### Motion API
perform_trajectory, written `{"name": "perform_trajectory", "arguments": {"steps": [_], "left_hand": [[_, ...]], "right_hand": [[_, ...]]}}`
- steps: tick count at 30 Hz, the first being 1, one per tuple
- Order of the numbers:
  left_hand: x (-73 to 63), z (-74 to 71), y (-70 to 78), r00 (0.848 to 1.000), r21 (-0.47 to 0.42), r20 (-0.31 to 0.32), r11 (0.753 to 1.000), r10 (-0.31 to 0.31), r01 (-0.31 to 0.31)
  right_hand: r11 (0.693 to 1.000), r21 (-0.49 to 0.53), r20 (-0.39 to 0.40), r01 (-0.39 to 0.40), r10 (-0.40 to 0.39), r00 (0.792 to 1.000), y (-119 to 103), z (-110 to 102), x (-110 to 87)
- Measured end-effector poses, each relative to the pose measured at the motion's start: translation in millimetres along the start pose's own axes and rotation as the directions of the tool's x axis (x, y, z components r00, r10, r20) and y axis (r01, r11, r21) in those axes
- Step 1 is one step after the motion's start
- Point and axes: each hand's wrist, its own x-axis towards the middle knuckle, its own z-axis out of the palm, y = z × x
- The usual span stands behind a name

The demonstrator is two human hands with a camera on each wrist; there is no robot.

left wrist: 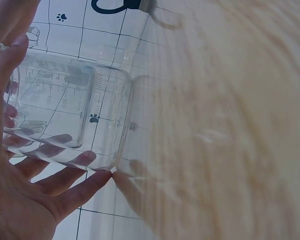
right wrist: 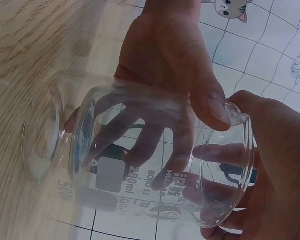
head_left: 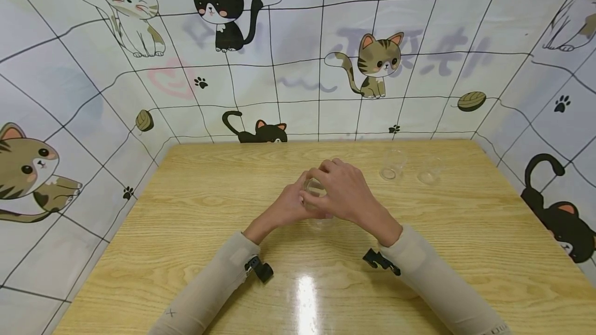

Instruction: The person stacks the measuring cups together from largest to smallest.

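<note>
Two clear glass beakers are nested upright over the table, a smaller one marked 250ml (right wrist: 112,172) inside a larger one (right wrist: 32,137). My left hand (head_left: 291,203) holds the larger beaker round its side, its thumb near the rim and its fingers spread behind the glass. From above, my right hand (head_left: 344,190) grips the smaller beaker at its rim (head_left: 314,186). In the left wrist view, the inner base (left wrist: 90,100) sits a little above the outer base (left wrist: 124,122), close over the wood. The right fingertips partly show through the glass.
Two more clear glass vessels, one (head_left: 391,169) and another (head_left: 429,174), stand at the back right of the wooden table (head_left: 223,180). A cat-patterned cloth (head_left: 298,81) encloses the back and sides. Black straps (head_left: 261,269) hang at the sleeves.
</note>
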Motion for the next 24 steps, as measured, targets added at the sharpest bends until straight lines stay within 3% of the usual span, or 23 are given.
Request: {"name": "perform_trajectory", "arguments": {"steps": [16, 24], "left_hand": [[-0.5, 0.1, 0.6, 1.0, -0.009, 0.002, 1.0, -0.002, 0.002], [-0.7, -0.3, 0.3, 1.0, 0.048, -0.001, 0.999, 0.016, -0.015]], "right_hand": [[1.0, -0.002, 0.002, -0.003, 0.003, 1.0, 0.1, 1.1, -0.6], [1.0, 0.005, 0.001, -0.006, 0.006, 1.0, -0.7, -0.2, -0.3]]}}
